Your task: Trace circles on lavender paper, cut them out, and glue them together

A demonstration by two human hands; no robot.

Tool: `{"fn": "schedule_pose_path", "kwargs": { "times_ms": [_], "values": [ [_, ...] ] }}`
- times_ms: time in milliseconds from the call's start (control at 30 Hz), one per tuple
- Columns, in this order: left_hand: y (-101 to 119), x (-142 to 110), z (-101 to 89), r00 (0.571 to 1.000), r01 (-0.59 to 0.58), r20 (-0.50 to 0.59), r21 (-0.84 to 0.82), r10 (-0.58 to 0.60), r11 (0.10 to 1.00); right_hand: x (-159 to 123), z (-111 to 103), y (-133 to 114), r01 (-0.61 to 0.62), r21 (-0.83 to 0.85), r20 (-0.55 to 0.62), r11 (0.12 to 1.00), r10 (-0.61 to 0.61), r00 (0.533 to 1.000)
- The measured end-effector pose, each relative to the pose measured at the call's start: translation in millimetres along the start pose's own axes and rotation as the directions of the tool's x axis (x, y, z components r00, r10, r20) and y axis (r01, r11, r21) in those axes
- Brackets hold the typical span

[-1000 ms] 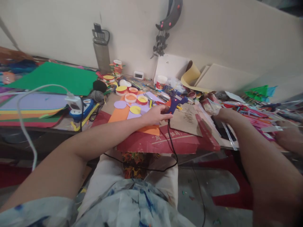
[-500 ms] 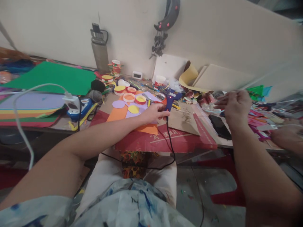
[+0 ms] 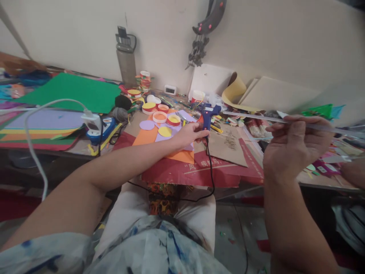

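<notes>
My left hand (image 3: 192, 136) is wrapped round the handle of a blue hot glue gun (image 3: 210, 111), held above the cardboard with a small red light lit on it. A black cord hangs from the base of its handle. On the right, my right hand (image 3: 293, 146) pinches a long translucent glue stick (image 3: 253, 116). The stick lies nearly level, and its left tip is close to the back of the glue gun; whether they touch I cannot tell. Under my left forearm lie orange paper (image 3: 145, 136), a purple disc (image 3: 146, 125) and a yellow disc (image 3: 164, 131).
Several round paper-rimmed pieces (image 3: 160, 117) stand behind the left hand. A grey bottle (image 3: 126, 62) is against the wall. Green sheets (image 3: 76, 93) and a power strip (image 3: 101, 129) lie left. Another person's hand (image 3: 353, 171) is at the right edge.
My right hand has turned and brought the glue stick down to nearly level, its tip toward the glue gun. The left hand keeps its grip. The view has shifted slightly.
</notes>
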State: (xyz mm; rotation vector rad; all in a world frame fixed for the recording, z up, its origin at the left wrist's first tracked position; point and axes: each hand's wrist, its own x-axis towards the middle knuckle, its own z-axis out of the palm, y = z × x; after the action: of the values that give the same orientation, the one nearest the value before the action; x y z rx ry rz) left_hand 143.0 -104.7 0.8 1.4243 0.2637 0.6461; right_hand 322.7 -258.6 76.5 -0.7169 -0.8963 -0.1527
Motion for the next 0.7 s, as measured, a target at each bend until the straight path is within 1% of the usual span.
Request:
{"fn": "schedule_pose_path", "kwargs": {
  "times_ms": [133, 300, 467, 567, 700],
  "values": [
    [-1.6, 0.3, -1.0, 1.0, 0.0, 0.013, 0.018, 0.0, 1.0, -1.7, 5.7, -0.3, -0.008, 0.026, 0.037, 1.0, 0.007, 0.999],
    [-1.7, 0.4, -0.3, 1.0, 0.008, 0.018, 0.002, -0.008, 1.0, -2.7, 3.8, 7.3, -0.004, 0.068, 0.042, 0.998, 0.002, 0.999],
    [3.2, 0.1, 1.2, 1.0, 0.023, 0.015, -0.004, -0.023, 1.0, -2.3, 2.4, 11.2, -0.007, 0.068, 0.051, 0.998, 0.004, 0.999],
    [6.0, -0.2, 1.7, 0.999, 0.036, 0.018, -0.002, -0.036, 0.999, -0.8, 2.2, 12.9, -0.002, 0.079, 0.039, 0.997, -0.001, 0.999],
    [5.4, -0.1, 1.1, 1.0, 0.025, 0.015, 0.004, -0.025, 1.0, -0.1, 3.0, 14.0, -0.024, 0.053, 0.013, 0.998, 0.024, 1.0]
  ]
}}
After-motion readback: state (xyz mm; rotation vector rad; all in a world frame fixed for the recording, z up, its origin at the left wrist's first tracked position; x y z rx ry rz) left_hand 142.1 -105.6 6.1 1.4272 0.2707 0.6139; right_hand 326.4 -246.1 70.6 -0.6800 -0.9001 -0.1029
